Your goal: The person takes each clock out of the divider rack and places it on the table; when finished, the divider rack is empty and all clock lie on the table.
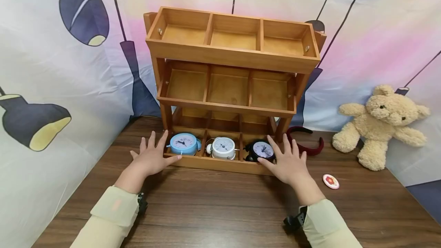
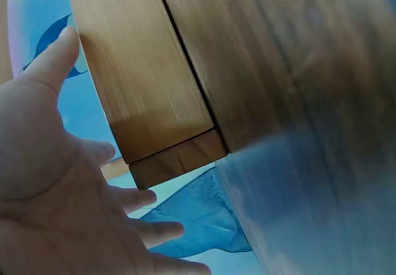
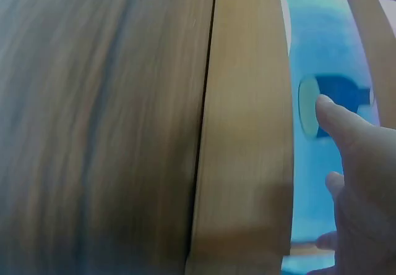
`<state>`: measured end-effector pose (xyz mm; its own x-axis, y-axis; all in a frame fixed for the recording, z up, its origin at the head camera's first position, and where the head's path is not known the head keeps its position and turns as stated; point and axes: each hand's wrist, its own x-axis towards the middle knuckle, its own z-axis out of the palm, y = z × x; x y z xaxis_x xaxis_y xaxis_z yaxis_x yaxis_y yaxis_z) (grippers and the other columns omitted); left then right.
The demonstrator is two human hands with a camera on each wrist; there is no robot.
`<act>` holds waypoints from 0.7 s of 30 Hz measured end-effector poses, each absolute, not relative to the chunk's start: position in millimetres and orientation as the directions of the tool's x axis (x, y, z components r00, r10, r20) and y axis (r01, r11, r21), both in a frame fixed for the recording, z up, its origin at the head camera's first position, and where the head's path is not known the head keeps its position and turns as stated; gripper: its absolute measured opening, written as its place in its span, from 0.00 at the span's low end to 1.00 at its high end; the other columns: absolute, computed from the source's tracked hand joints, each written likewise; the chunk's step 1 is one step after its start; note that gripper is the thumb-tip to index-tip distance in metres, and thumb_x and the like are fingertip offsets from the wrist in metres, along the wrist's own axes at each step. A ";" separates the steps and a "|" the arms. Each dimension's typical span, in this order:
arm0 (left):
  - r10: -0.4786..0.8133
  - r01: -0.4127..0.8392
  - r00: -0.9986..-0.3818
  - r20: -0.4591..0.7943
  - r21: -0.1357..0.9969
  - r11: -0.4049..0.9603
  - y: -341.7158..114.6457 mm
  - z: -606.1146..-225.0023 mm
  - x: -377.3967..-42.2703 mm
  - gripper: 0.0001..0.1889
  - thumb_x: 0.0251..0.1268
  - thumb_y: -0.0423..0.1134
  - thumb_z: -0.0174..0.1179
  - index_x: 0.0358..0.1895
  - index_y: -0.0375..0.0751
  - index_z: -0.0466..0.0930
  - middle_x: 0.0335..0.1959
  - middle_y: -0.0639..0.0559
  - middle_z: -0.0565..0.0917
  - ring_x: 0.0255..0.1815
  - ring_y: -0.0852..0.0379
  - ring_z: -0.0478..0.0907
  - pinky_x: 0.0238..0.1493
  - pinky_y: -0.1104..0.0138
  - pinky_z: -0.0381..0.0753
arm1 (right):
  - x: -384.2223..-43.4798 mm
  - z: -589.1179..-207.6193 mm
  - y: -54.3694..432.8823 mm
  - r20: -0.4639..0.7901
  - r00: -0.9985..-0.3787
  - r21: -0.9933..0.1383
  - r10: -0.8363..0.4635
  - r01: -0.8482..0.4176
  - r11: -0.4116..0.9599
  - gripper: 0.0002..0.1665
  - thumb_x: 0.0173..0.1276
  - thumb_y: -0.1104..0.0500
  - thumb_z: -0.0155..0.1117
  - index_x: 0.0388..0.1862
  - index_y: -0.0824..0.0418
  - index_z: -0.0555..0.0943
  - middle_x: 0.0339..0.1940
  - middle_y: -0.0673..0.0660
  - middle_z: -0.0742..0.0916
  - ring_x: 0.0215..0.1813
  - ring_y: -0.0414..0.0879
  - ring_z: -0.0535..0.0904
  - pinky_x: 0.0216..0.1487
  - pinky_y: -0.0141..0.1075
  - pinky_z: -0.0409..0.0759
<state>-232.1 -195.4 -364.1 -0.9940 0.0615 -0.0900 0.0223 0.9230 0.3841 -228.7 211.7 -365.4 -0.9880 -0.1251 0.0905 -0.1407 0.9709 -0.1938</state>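
Note:
A three-tier wooden rack [image 1: 234, 53] stands on the table, each tier split into three compartments. Its bottom tier holds a blue alarm clock [image 1: 183, 143] on the left, a white alarm clock [image 1: 223, 148] in the middle and a black alarm clock [image 1: 263, 150] on the right. My left hand [image 1: 150, 158] spreads its fingers at the bottom tier's left end, beside the blue clock. At the right end my right hand [image 1: 288, 162] is spread too, thumb and fingers by the black clock. Neither hand grips anything; whether they touch the rack is unclear.
Right of the rack, a dark red headband [image 1: 311, 150] lies on the wooden table [image 1: 213, 209]. A round badge with a red flower [image 1: 330, 181] lies nearer the front. A teddy bear [image 1: 389, 121] sits against the fabric backdrop [image 1: 103, 83] at the far right.

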 end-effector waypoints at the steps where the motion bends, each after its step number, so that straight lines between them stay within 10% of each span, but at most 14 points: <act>1: 0.061 0.020 -0.994 -0.095 0.384 0.923 -194.9 -363.7 -233.5 0.56 0.61 0.73 0.54 0.81 0.46 0.35 0.77 0.24 0.35 0.74 0.19 0.31 0.57 0.21 0.34 | -229.8 -365.1 206.6 0.099 -0.986 -0.191 -0.138 -0.155 0.969 0.52 0.66 0.21 0.46 0.82 0.41 0.50 0.80 0.71 0.50 0.77 0.73 0.43 0.64 0.76 0.44; 21: 0.063 -0.033 -0.975 -0.213 0.419 0.907 -188.3 -361.1 -257.8 0.67 0.57 0.74 0.57 0.76 0.24 0.30 0.76 0.22 0.39 0.73 0.24 0.49 0.65 0.36 0.61 | -260.8 -359.8 84.1 0.113 -0.910 -0.312 -0.398 -0.413 0.855 0.51 0.71 0.28 0.50 0.83 0.45 0.44 0.82 0.61 0.52 0.80 0.64 0.41 0.74 0.62 0.47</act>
<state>-257.8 -188.3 -361.1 -0.9750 0.0635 -0.2129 -0.0325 0.9072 0.4194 -260.8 84.1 -359.8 -0.9103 -0.3983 0.1126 -0.4130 0.8555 -0.3125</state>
